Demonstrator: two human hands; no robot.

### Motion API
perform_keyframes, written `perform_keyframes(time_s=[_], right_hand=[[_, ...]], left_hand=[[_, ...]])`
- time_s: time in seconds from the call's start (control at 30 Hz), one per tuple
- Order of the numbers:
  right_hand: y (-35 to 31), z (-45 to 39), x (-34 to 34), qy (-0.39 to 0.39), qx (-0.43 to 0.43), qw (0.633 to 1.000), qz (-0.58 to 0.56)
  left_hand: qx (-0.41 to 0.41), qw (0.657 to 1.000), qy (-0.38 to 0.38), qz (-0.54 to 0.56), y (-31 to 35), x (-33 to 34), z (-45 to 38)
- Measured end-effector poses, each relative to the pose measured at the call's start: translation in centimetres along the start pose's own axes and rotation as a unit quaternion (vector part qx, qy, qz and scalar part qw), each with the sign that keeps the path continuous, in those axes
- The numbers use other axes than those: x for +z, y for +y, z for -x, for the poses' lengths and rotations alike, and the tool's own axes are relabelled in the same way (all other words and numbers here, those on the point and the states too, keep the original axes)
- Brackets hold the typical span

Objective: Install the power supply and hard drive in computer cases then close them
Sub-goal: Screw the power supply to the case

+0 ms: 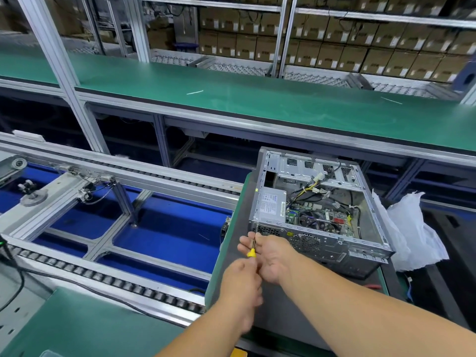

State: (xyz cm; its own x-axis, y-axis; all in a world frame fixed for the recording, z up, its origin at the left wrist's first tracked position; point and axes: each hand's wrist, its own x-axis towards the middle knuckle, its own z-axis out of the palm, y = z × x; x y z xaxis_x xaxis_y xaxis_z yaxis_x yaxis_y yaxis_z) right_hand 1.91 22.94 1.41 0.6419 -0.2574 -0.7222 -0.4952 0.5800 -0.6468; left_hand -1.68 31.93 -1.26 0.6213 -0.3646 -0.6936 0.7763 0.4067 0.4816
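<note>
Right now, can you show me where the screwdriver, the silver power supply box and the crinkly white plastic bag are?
screwdriver point(252, 252), head view, on its yellow handle collar.
power supply point(270, 206), head view, on its labelled top face inside the case.
white plastic bag point(412, 228), head view, on its crumpled middle, right of the case.

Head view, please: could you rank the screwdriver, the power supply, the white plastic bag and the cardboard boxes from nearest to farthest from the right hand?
1. Screwdriver: pinched in the right hand itself, tip at the case's rear corner.
2. Power supply: just beyond the hand, inside the open computer case.
3. White plastic bag: right of the case.
4. Cardboard boxes: on the far shelves.
</note>
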Motion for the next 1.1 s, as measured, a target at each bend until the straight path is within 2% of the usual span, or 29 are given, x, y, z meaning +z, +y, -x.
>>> perform_keyframes(time_s=[0.03,0.1,0.17,0.2,0.23,0.3,0.33,0.37,0.4,0.43,0.5,0.53,0.57,0.67,0.73,0.77,0.8,0.83,0.87,0.9,0.97,1.0,1.07,1.1], right_hand=[[0.0,0.0,0.0,-0.002,0.004,1.0,-0.004],[0.0,0.0,0.0,-0.006,0.009,1.0,-0.008],[-0.1,-0.1,0.1,-0.004,0.006,1.0,-0.011],[-0.2,-0.1,0.1,-0.004,0.003,1.0,-0.013],[-0.3,-0.1,0.1,-0.003,0.003,1.0,-0.012],[-0.4,-0.2,0.0,-0.002,0.007,1.0,-0.005],[-0.4,-0.2,-0.1,-0.003,0.008,1.0,-0.002],[-0.4,-0.2,-0.1,-0.004,0.009,1.0,0.002],[-0.5,-0.1,-0.1,-0.004,0.011,1.0,0.006],[-0.5,-0.1,-0.1,-0.005,0.013,1.0,0.01],[-0.6,-0.3,-0.1,-0.008,0.011,1.0,0.011],[-0.6,-0.3,-0.1,-0.008,0.009,1.0,0.009],[-0.6,-0.3,-0.1,-0.008,0.008,1.0,0.009],[-0.6,-0.4,-0.3,-0.007,0.011,1.0,0.014],[-0.7,-0.5,-0.4,-0.007,0.013,1.0,0.014],[-0.7,-0.5,-0.4,-0.008,0.015,1.0,0.014],[-0.7,-0.5,-0.4,-0.009,0.016,1.0,0.011],[-0.7,-0.5,-0.3,-0.009,0.016,1.0,0.005],[-0.8,-0.6,-0.3,-0.01,0.016,1.0,0.0],[-0.8,-0.6,-0.3,-0.01,0.017,1.0,-0.001],[-0.7,-0.8,-0.3,-0.011,0.02,1.0,0.004],[-0.6,-0.8,-0.3,-0.012,0.021,1.0,0.005],[-0.6,-0.7,-0.3,-0.013,0.022,1.0,0.0],[-0.7,-0.8,-0.3,-0.015,0.023,1.0,-0.004]], left_hand=[[0.057,0.993,0.055,-0.084,-0.2,0.0,-0.1],[0.12,0.971,0.08,-0.193,-0.5,-0.1,0.4],[0.067,0.996,0.008,-0.059,-0.1,-0.3,0.2],[-0.002,0.998,-0.04,0.053,0.2,0.1,0.6],[-0.023,0.993,-0.05,0.104,0.3,0.2,0.8],[0.017,1.0,0.006,0.006,0.1,0.0,-0.4],[0.025,0.997,0.046,-0.056,0.0,0.4,-0.5],[0.065,0.985,0.076,-0.138,0.0,0.9,-0.2],[0.104,0.975,0.097,-0.17,-0.2,0.9,0.2],[0.132,0.969,0.084,-0.191,-0.5,0.2,0.1],[0.064,0.996,0.012,-0.061,-0.4,-0.5,-0.4],[-0.011,0.998,-0.037,0.054,-0.1,-0.1,0.3],[-0.048,0.99,-0.061,0.115,0.0,-0.1,0.5],[-0.007,1.0,0.003,-0.002,-0.4,0.1,-0.7],[0.082,0.985,0.06,-0.142,-0.7,0.6,-0.2],[0.106,0.979,0.067,-0.164,-0.8,0.4,-0.4],[0.103,0.984,0.047,-0.135,-0.7,0.2,-0.2],[0.071,0.996,0.008,-0.056,-0.4,0.1,-0.2],[0.004,0.998,-0.034,0.051,-0.2,0.4,0.2],[-0.026,0.994,-0.041,0.101,-0.1,0.2,0.2],[-0.001,0.998,-0.017,0.054,-0.1,0.0,-0.8],[0.008,0.999,0.035,0.017,0.0,0.3,-0.7],[0.092,0.988,0.082,-0.095,-0.2,0.6,-0.3],[0.105,0.985,0.069,-0.116,-0.3,0.2,-0.2]])
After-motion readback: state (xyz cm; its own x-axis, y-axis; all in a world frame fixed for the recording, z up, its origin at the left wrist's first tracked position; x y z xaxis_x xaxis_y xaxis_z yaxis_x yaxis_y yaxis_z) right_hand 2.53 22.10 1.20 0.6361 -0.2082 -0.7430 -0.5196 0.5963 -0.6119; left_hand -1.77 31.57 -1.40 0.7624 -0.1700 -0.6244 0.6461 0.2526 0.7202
